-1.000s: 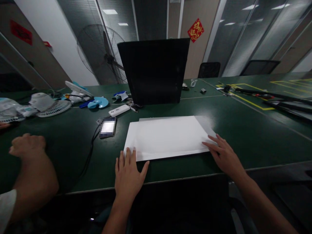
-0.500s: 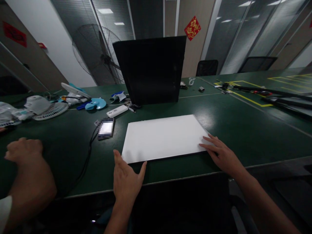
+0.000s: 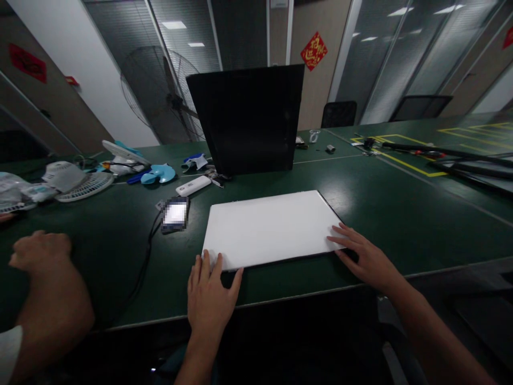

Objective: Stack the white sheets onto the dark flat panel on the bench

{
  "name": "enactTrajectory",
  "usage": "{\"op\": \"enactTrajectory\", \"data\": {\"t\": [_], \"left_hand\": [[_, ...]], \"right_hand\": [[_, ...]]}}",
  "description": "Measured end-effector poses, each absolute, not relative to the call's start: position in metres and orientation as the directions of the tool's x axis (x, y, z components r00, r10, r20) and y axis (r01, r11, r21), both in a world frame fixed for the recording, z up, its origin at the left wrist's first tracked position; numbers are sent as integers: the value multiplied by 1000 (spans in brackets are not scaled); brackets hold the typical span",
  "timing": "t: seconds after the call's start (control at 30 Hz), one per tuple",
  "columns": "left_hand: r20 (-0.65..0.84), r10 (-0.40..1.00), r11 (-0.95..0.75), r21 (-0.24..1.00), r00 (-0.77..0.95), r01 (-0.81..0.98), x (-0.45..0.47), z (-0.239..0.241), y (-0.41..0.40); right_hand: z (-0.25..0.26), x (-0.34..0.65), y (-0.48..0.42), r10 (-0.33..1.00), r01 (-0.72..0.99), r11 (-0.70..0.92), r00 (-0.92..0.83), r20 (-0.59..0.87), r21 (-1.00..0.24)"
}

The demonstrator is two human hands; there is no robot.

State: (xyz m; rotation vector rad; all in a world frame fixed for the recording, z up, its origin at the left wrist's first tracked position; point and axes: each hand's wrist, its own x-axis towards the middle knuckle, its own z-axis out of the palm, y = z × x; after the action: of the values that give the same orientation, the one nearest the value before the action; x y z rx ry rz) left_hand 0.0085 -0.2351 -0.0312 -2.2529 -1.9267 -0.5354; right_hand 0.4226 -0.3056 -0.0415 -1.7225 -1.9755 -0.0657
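Note:
A flat white rectangular panel (image 3: pixel 268 230) with a thin dark edge lies on the green table in front of me. My left hand (image 3: pixel 211 293) rests at its near left corner, fingers spread, fingertips on the white surface and thumb by the near edge. At the near right corner, my right hand (image 3: pixel 363 261) has its outstretched fingers lying on the panel, the thumb just off the near edge. Neither hand is wrapped around anything. A large upright black panel (image 3: pixel 250 120) stands beyond the white one.
Another person's closed hand (image 3: pixel 42 250) rests at the left. Near it are a phone-like device (image 3: pixel 175 214) with a cord, a white remote-like object (image 3: pixel 193 185), light-blue fan blades (image 3: pixel 158 174) and white fan parts (image 3: pixel 82 182). Long black strips (image 3: pixel 436 152) lie at the right.
My left hand has turned and its fingers have spread and come down onto the panel's near left corner. My right hand stays at the right corner, its thumb now more visible.

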Motion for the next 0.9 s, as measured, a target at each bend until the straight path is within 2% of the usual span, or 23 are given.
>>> {"op": "enactTrajectory", "data": {"t": [0.53, 0.9], "left_hand": [[327, 936, -186, 148, 130, 971, 8, -30, -235], [322, 937, -188, 149, 132, 971, 8, -28, -236]], "right_hand": [[-50, 425, -303, 897, 960, 68, 61, 438, -273], [-53, 426, -303, 904, 966, 40, 73, 421, -254]]}}
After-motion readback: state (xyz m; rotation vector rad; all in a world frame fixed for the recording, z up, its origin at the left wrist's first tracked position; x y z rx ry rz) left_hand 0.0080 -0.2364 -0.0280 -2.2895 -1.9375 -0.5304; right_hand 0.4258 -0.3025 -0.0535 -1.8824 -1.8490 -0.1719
